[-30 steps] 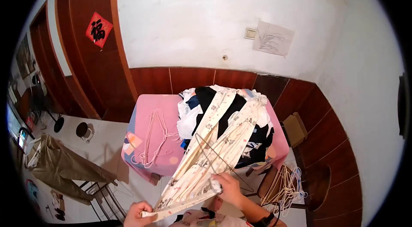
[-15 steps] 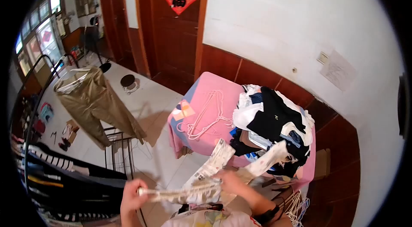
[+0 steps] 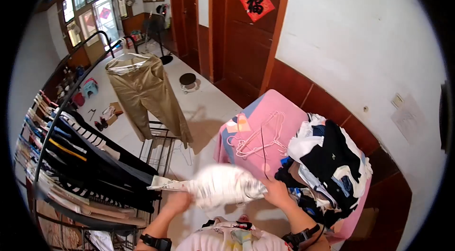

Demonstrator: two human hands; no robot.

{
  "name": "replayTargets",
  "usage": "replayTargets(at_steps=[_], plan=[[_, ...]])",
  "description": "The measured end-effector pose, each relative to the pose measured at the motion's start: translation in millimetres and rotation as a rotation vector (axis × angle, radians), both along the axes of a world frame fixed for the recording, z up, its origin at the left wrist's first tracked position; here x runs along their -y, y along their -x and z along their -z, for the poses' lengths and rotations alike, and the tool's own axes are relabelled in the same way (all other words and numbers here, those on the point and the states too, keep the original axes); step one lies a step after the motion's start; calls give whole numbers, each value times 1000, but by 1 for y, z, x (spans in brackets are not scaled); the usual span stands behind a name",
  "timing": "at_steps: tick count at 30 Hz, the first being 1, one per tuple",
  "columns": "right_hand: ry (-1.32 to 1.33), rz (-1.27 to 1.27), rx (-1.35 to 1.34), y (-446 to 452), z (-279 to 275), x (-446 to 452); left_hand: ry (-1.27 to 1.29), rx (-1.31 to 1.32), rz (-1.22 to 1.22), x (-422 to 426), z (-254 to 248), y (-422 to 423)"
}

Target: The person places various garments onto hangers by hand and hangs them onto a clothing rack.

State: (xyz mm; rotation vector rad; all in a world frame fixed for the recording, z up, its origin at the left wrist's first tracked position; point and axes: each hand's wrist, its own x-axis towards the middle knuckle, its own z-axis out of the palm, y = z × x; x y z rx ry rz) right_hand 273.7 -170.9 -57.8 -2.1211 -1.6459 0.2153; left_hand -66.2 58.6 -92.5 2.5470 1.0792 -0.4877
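A pair of white patterned trousers (image 3: 220,185) stretches between my two hands in front of my body, bunched and smeared by motion. At its left end, my left hand (image 3: 179,201) is closed on the fabric, with a strip sticking out past it. The opposite end is gripped by my right hand (image 3: 278,193), near the edge of the pink-covered table (image 3: 251,137). A heap of clothes (image 3: 327,156), with a black garment on top, lies on that table beyond my right hand. Several pink hangers (image 3: 260,139) rest left of the heap.
On the left stands a black clothes rack (image 3: 61,113) full of hanging garments. Khaki trousers (image 3: 147,92) hang at its far end. A round stool (image 3: 188,80) and a standing fan (image 3: 156,30) are farther back on the floor. A wall runs along the right.
The trousers, earlier with both legs spread out, are now bunched and swung lower. My hands have moved apart, each at one end. The view has turned left.
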Motion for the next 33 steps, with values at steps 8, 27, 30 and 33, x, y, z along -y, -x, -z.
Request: replayTargets(at_steps=[8, 27, 30, 33], plan=[[-169, 23, -254, -32, -29, -38, 1054, 1288, -929, -14, -87, -50], [-351, -137, -1035, -69, -120, 14, 960, 1252, -493, 16, -165, -115], [-178, -307, -1220, -84, -115, 33, 935, 1225, -478, 15, -164, -121], [-166, -322, -970, -80, -110, 38, 701, 1123, -431, 8, -148, -128]])
